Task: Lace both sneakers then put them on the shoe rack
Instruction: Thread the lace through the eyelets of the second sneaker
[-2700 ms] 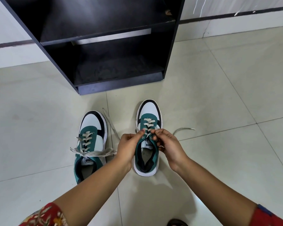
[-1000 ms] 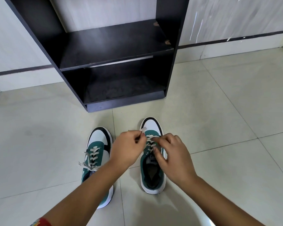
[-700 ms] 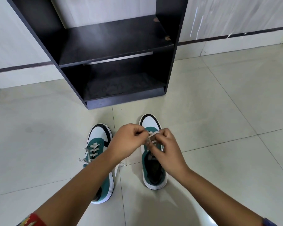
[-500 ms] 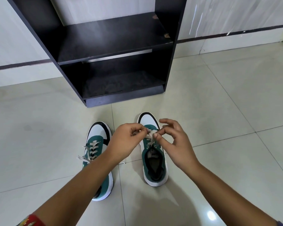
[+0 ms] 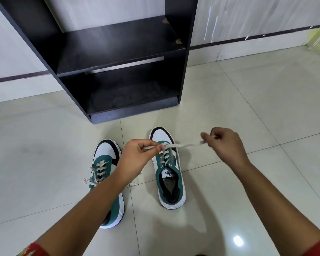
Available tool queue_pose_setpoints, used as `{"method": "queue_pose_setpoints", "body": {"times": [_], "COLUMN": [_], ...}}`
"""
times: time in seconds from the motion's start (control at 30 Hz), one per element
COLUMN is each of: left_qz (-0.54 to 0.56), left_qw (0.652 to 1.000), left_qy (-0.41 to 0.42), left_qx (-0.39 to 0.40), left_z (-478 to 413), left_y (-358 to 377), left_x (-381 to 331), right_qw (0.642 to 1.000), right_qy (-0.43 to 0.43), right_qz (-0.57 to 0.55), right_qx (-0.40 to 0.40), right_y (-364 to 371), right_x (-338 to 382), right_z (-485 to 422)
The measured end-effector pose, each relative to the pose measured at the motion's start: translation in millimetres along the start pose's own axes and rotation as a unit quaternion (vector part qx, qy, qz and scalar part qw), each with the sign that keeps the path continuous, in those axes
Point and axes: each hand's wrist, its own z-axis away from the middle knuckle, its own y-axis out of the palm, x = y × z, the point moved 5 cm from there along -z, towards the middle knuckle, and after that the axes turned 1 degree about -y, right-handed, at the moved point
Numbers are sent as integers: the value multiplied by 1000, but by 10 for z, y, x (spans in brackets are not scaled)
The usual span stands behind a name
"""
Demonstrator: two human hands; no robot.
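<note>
Sleeves: red patterned cuffs showed at the bottom corners of the view, with both bare forearms reaching forward over the glossy cream floor tiles (image 5: 248, 100).
Left sneaker: a green, white and black low-top sneaker (image 5: 107, 174) stood on the tiles beneath the left forearm, toe toward the rack, its cream laces crossed through the eyelets and the loose ends lying out to both sides.
Right sneaker: a matching green, white and black low-top sneaker (image 5: 169, 180) stood just beside it, apart from it, also toe toward the rack, laced up to the tongue.
Lace: a flat cream shoelace (image 5: 185, 145) ran taut and nearly level above the right sneaker's toe, between the two hands.
Left hand: the left hand (image 5: 137, 156) hovered over the gap between the sneakers, fingers curled, thumb and forefinger pinched on one end of the lace.
Right hand: the right hand (image 5: 225, 145) was out to the right of the right sneaker, curled into a loose fist, fingertips clamped on the other end.
Shoe rack: a black wooden open-fronted shoe rack (image 5: 118, 52) stood against the pale wall beyond the sneakers; its two visible shelves held no shoes.
</note>
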Motion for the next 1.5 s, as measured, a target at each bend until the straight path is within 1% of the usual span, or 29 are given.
{"method": "queue_pose_setpoints", "body": {"times": [0.03,0.07,0.1,0.13,0.2,0.23,0.27,0.33,0.43,0.5,0.57,0.63,0.67,0.73,0.8,0.93,1.03,1.07,1.1,1.17,1.2,1.23,1.27,1.3,1.33,1.37,1.4,1.43,1.5], "left_qz": [3,3,4,6,8,9,11,12,1,-6,9,58,78,96,116,167,176,165,148,89,42,-27,-116,-217,-317,-393,-435,-446,-392], "left_qw": [1000,1000,1000,1000,1000,1000,1000,999,1000,1000,1000,997,995,991,987,977,975,978,982,990,992,992,986,969,939,908,888,886,917], "left_qy": [-2,-4,-5,-7,-7,-6,-6,0,0,4,-5,-34,-55,-85,-103,-124,-128,-127,-121,-99,-90,-83,-89,-109,-131,-142,-133,-108,-33], "left_qx": [-2,1,10,19,27,27,26,31,31,24,21,26,28,32,33,40,32,24,8,-45,-74,-92,-84,-49,-4,36,61,75,72], "left_z": [0,1,6,8,4,-2,-5,0,22,38,51,73,79,65,42,38,37,45,51,75,99,119,147,175,208,240,259,255,208], "left_y": [13,34,59,84,122,133,142,154,127,80,62,97,119,134,118,89,77,65,37,-67,-144,-223,-280,-294,-274,-236,-179,-110,19], "left_x": [12,23,29,37,46,46,40,27,67,78,68,62,73,119,166,233,303,296,295,326,370,438,530,642,755,849,895,917,841], "right_qw": [987,963,952,958,975,971,968,974,978,978,976,969,967,973,979,977,976,978,976,948,928,907,886,867,855,852,863,884,937], "right_qy": [1,-3,-21,-49,-110,-123,-135,-152,-162,-149,-136,-135,-142,-160,-147,-85,-92,-92,-87,-58,-32,-1,24,40,44,30,-11,-64,-149], "right_qz": [161,262,288,244,48,-26,-55,-37,45,54,-8,-46,-36,16,30,-3,7,51,124,293,356,402,436,458,471,473,457,423,284], "right_qx": [30,68,105,138,187,204,203,162,126,137,169,203,207,166,137,194,197,180,154,105,105,127,158,191,213,222,212,189,139], "right_y": [56,134,221,314,465,525,562,579,520,513,556,665,722,764,753,817,826,789,727,561,511,501,523,566,623,682,747,804,877], "right_x": [-89,-154,-167,-132,95,219,305,341,250,150,116,133,142,165,125,-55,-132,-175,-229,-381,-486,-590,-681,-750,-792,-791,-731,-621,-340], "right_z": [-3,35,82,126,249,308,348,328,251,228,262,339,372,385,335,258,249,221,179,72,28,8,12,40,74,104,126,151,223]}}
